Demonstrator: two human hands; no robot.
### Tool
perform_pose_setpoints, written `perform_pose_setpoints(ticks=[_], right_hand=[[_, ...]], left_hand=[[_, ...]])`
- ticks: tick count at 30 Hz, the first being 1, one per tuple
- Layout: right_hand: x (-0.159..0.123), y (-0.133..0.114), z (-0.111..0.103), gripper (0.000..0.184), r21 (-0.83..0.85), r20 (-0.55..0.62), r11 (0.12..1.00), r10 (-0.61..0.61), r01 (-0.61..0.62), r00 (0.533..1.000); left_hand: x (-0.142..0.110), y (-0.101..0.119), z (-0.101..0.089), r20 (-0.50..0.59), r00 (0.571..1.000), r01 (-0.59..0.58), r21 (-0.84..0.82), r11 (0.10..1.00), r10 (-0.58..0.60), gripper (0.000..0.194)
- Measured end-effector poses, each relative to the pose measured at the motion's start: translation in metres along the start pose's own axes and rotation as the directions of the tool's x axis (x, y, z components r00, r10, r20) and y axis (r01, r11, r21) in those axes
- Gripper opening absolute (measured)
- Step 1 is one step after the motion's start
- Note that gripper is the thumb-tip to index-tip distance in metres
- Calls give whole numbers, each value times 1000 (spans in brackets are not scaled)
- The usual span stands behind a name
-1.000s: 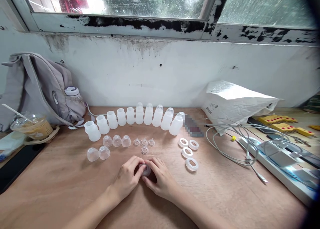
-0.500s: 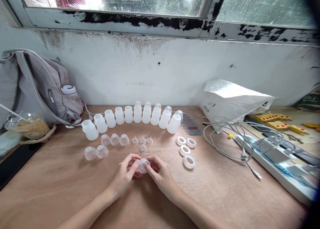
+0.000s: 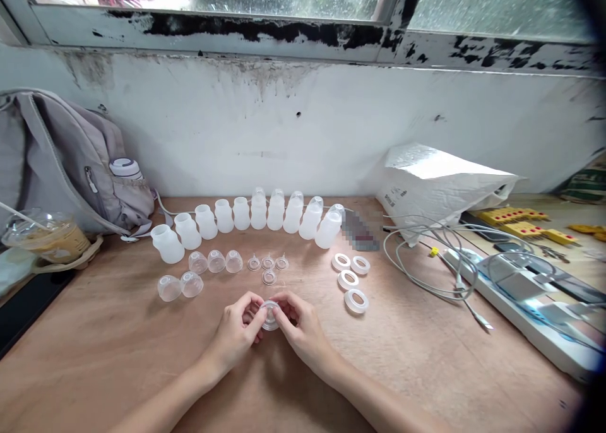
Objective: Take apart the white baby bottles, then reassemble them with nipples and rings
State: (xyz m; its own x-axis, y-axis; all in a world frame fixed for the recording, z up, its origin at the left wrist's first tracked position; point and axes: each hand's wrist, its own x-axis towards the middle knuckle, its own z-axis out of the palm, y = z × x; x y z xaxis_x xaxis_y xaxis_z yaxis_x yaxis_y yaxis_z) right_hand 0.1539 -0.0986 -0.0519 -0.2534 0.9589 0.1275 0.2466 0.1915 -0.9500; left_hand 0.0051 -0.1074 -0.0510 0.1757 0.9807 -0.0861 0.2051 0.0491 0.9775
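Note:
Between my hands, a translucent bottle collar ring (image 3: 270, 325) is tilted up just above the table, and a clear nipple appears to sit in it. My left hand (image 3: 238, 327) pinches its left side with thumb and fingers. On the opposite edge, my right hand (image 3: 302, 324) grips it the same way, its thumb near the top. Several loose clear nipples (image 3: 268, 277) lie just beyond my hands. To their left stand several clear dome caps (image 3: 216, 262). Several white collar rings (image 3: 356, 302) lie on the right. Behind them, frosted bottles curve in a row: open-necked ones (image 3: 169, 247) left, domed ones (image 3: 312, 225) right.
On the left are a grey backpack (image 3: 71, 161), an iced drink cup (image 3: 50, 237) and a black phone (image 3: 33, 310). Coiled white cables (image 3: 402, 275), a power strip (image 3: 511, 313) and a white packaging bag (image 3: 426, 187) occupy the right. A wall closes off the table's back.
My hands have raised the collar ring and tipped it, so its round opening now shows between my thumbs. The camera view has shifted slightly. The bottles, caps and loose rings stay in place.

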Motion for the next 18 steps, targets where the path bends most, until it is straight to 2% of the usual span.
perform_pose_setpoints(ticks=[11,18], right_hand=[[0,-2,7,10,54,22,997,51,-53,998],[2,-3,5,5,-14,7,1000,-16,16,1000]], left_hand=[[-4,3,2,-31,997,-58,168,984,64,13],[-2,1,1,-35,999,-24,86,996,27,18]])
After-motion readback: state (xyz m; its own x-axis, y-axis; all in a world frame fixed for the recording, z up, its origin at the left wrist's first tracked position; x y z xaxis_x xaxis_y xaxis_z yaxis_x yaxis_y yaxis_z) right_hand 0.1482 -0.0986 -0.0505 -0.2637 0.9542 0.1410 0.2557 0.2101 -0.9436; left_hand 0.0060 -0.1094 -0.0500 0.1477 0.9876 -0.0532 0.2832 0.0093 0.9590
